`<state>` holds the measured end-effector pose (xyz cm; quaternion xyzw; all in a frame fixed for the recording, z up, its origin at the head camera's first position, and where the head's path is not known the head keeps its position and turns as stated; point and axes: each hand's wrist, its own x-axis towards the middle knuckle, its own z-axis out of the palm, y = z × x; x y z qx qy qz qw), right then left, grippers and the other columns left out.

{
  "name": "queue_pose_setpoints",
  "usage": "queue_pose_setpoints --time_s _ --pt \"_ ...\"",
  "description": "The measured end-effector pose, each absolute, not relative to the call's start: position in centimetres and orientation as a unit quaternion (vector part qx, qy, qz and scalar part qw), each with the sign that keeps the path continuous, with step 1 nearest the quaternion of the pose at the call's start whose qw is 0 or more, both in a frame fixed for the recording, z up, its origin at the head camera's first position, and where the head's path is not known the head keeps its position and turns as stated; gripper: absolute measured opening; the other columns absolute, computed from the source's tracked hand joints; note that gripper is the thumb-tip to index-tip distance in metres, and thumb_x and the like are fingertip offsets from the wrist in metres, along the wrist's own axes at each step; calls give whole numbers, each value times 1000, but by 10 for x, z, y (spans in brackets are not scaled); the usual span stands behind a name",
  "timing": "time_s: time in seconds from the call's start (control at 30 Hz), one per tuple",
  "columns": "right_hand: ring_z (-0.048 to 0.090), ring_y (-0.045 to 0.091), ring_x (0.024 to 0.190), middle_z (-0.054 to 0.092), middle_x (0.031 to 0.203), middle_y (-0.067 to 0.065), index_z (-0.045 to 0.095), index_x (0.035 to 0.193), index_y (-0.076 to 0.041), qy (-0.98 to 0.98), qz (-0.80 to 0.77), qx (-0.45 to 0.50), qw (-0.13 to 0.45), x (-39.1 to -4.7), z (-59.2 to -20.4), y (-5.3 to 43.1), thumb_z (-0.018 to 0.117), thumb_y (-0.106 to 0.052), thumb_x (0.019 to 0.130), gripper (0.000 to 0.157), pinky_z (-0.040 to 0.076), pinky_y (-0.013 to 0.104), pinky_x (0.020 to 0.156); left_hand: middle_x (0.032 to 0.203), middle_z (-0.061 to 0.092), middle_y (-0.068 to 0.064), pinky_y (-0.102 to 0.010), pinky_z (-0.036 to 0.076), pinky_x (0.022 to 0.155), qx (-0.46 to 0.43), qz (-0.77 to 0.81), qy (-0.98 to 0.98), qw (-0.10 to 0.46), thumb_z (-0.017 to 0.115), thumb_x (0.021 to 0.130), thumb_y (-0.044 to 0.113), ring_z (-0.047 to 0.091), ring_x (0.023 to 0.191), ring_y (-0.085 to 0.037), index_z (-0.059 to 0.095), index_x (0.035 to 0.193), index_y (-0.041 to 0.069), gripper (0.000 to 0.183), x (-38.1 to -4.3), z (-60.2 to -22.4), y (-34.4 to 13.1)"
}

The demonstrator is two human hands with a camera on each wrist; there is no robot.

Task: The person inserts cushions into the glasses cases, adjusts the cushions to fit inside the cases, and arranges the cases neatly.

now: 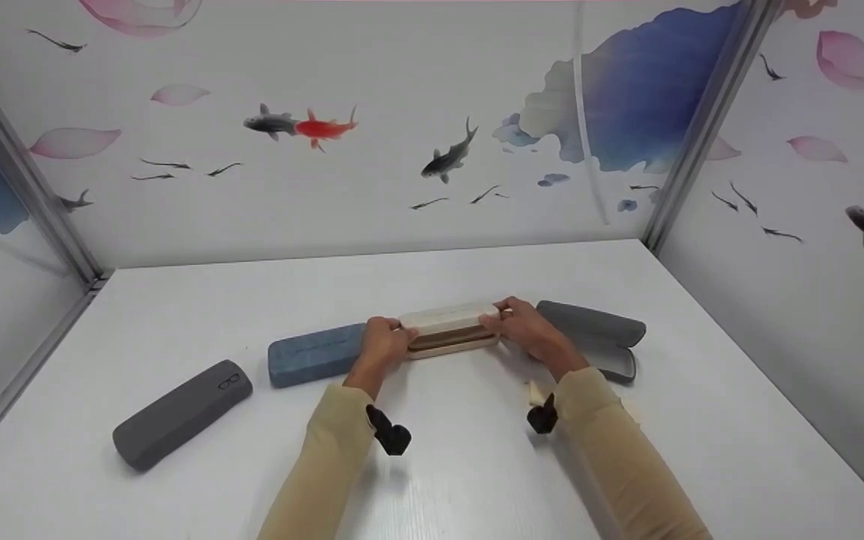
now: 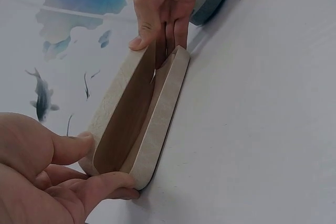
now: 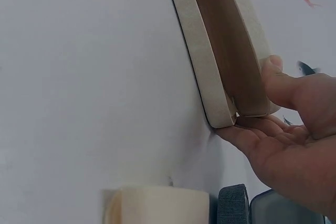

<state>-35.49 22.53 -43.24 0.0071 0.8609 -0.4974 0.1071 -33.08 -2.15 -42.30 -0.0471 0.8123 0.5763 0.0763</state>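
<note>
A cream glasses case (image 1: 451, 316) with a brown lining (image 2: 126, 124) is held at its two ends, its lid partway raised. My left hand (image 1: 385, 346) grips the left end, with the thumb on the lid and fingers at the base in the left wrist view. The right end is gripped by my right hand (image 1: 529, 330); its thumb lies on the lid edge and its fingers reach under the end in the right wrist view. No glasses show in the visible part of the lining.
A closed blue case (image 1: 316, 356) lies just left of the cream one. Farther left is a dark grey case (image 1: 183, 415) with a glasses mark. An opened grey case (image 1: 597, 322) stands beyond my right hand. A folded beige cloth (image 3: 163, 205) lies near my right wrist.
</note>
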Motion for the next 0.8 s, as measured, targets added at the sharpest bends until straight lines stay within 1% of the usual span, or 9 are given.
queue_pose_setpoints --time_s 0.17,0.27,0.37,0.43,0.5,0.53,0.6,0.7,0.8 --pt "51 30 125 53 141 24 43 138 1 864 -492 -5 102 -354 -433 226 63 -33 99 56 40 45 108 128 64 -22 -32 52 79 -43 565 822 66 60 100 13 63 93 -21 61 127 -9 35 -330 -424 -21" --pt "53 26 120 57 136 22 44 137 0 863 -494 -4 102 -354 -436 226 65 -31 99 54 43 40 102 121 66 -22 -29 48 73 -45 559 826 62 60 99 11 59 86 -19 65 121 -9 30 -330 -425 -20" --pt "56 23 114 60 133 20 46 135 -1 863 -495 1 99 -354 -439 228 66 -28 98 51 44 36 97 126 65 -24 -31 53 79 -54 556 827 61 61 98 8 62 95 -21 63 125 -10 33 -330 -425 -19" --pt "56 21 111 61 131 19 47 134 -2 867 -489 6 94 -354 -441 228 67 -28 97 50 44 34 95 134 61 -25 -36 55 90 -63 551 829 63 62 97 7 63 108 -26 58 131 -11 39 -330 -425 -17" --pt "56 20 108 61 130 19 48 133 -1 869 -487 9 91 -354 -442 229 68 -27 96 49 44 32 92 141 56 -26 -41 53 99 -69 547 832 63 63 96 6 60 122 -31 53 136 -12 46 -331 -425 -17" --pt "56 20 106 61 129 18 48 133 -1 869 -486 11 89 -353 -442 228 69 -26 96 49 44 32 91 142 55 -27 -42 52 102 -70 543 835 62 63 95 6 58 126 -33 52 137 -12 47 -332 -425 -16" --pt "55 19 104 61 127 18 49 132 -1 867 -490 14 87 -353 -442 227 69 -23 96 47 44 30 87 141 55 -27 -44 51 103 -68 533 841 58 64 94 5 56 128 -35 53 136 -13 47 -333 -426 -17" --pt "56 18 103 62 128 18 49 131 0 862 -502 12 78 -352 -443 225 70 -17 95 45 44 28 84 135 59 -27 -44 51 102 -65 515 853 45 65 92 4 58 126 -36 57 130 -14 43 -334 -428 -17" --pt "58 20 106 62 130 21 49 129 2 857 -511 4 71 -351 -446 222 71 -12 94 44 44 26 83 129 64 -27 -44 52 100 -65 501 862 32 67 90 3 61 122 -36 62 124 -13 38 -334 -429 -18"
